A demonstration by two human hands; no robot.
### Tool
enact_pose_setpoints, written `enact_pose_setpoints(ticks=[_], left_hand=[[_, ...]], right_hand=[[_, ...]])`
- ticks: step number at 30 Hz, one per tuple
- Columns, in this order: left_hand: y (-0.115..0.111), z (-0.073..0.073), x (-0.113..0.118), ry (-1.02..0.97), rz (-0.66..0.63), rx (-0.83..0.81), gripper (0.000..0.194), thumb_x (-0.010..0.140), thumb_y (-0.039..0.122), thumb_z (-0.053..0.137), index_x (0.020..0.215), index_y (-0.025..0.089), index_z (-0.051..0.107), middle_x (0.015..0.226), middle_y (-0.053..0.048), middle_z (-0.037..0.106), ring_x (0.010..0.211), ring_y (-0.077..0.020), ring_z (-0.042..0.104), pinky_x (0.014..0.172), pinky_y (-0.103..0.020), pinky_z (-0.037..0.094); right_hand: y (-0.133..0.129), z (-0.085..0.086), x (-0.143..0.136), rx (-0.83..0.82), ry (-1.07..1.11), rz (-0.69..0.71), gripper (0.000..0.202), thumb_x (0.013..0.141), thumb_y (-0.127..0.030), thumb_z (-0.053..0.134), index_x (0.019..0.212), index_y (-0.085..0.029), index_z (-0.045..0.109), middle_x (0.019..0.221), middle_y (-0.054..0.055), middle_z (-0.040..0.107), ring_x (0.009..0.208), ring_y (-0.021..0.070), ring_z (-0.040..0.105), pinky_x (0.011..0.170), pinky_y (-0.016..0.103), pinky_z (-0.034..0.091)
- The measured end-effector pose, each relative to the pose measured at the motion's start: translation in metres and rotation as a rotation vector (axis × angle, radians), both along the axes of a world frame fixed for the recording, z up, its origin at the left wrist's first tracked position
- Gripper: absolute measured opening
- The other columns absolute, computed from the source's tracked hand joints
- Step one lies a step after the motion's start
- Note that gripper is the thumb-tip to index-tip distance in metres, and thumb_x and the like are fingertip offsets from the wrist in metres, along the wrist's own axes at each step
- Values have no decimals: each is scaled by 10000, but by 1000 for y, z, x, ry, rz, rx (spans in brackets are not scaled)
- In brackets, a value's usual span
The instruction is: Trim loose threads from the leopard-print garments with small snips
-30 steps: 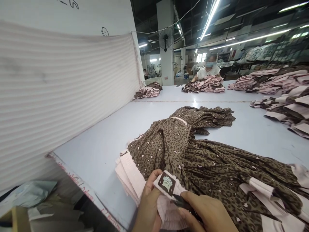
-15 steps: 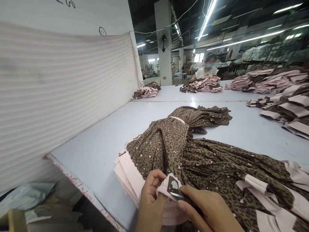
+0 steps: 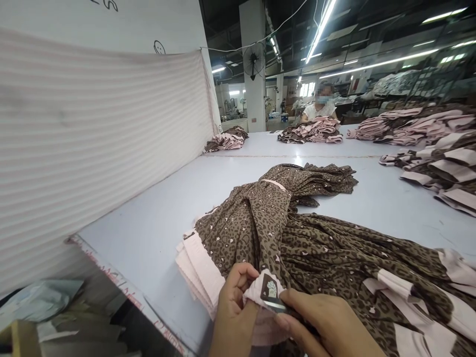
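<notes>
My left hand (image 3: pixel 238 307) pinches the gathered pink waistband (image 3: pixel 254 290) of a leopard-print garment (image 3: pixel 267 233), its fingers closed on the cloth. A small dark label (image 3: pixel 270 286) with a pale printed motif sits on the waistband, facing up. My right hand (image 3: pixel 323 317) is closed around a small dark tool with a shiny blade (image 3: pixel 274 306). The blade lies along the label's lower edge, and most of its handle is hidden in my fingers. More pink waistbands (image 3: pixel 203 265) are stacked to the left of my left hand.
A tied leopard-print bundle (image 3: pixel 312 178) lies ahead on the pale table (image 3: pixel 148 213). Folded garment piles (image 3: pixel 446 168) stand right and far back. A masked person (image 3: pixel 320 109) is behind the table. Striped cloth (image 3: pixel 104 148) hangs at left, above a table edge (image 3: pixel 122 292).
Both hands have shifted very slightly right with the waistband. The label has tilted a little, and the blade now shows more at its lower edge. The garments on the table stay put.
</notes>
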State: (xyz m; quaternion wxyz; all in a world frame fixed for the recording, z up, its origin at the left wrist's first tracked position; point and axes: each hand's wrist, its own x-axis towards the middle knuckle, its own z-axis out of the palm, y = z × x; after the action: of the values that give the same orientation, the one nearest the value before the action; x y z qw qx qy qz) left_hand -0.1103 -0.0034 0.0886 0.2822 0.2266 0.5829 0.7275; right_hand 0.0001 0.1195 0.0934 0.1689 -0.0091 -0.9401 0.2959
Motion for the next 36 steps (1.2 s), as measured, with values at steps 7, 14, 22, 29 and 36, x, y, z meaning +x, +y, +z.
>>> enact_pose_setpoints(ticks=[7, 14, 22, 29, 36], left_hand=[[1, 7, 2, -14, 40, -27, 172, 746, 267, 694, 805, 177, 560, 702, 19, 592, 623, -92, 484, 564, -151, 374], [1, 7, 6, 40, 75, -33, 142, 724, 175, 635, 834, 201, 550, 733, 13, 599, 648, -120, 521, 589, -185, 405], [0, 19, -31, 337, -64, -390, 164, 692, 144, 436, 616, 185, 575, 633, -6, 541, 634, -172, 495, 601, -262, 375], [1, 28, -33, 277, -123, -454, 153, 778, 191, 406, 770, 199, 558, 710, 2, 543, 660, -175, 514, 603, -268, 405], [-34, 18, 4, 1168, 15, -366, 300, 781, 94, 436, 1012, 249, 549, 961, -28, 664, 896, -184, 620, 780, -260, 473]], right_hand=[[-3, -4, -7, 81, 120, -76, 266, 964, -320, 376, 737, -238, 486, 562, -14, 614, 469, 157, 602, 453, 222, 373], [1, -17, -3, 37, 226, -61, 156, 921, -361, 502, 845, -224, 493, 717, 12, 626, 546, 145, 607, 497, 203, 430], [23, -13, -19, -455, 146, -117, 157, 929, -289, 436, 784, -232, 436, 653, -41, 445, 595, 141, 482, 537, 213, 384], [30, -12, -31, -768, 123, -149, 203, 875, -347, 524, 748, -208, 446, 700, -37, 387, 669, 146, 410, 598, 237, 363], [29, -9, -34, -811, 132, -134, 202, 877, -346, 535, 760, -210, 442, 704, -45, 366, 670, 138, 379, 607, 236, 338]])
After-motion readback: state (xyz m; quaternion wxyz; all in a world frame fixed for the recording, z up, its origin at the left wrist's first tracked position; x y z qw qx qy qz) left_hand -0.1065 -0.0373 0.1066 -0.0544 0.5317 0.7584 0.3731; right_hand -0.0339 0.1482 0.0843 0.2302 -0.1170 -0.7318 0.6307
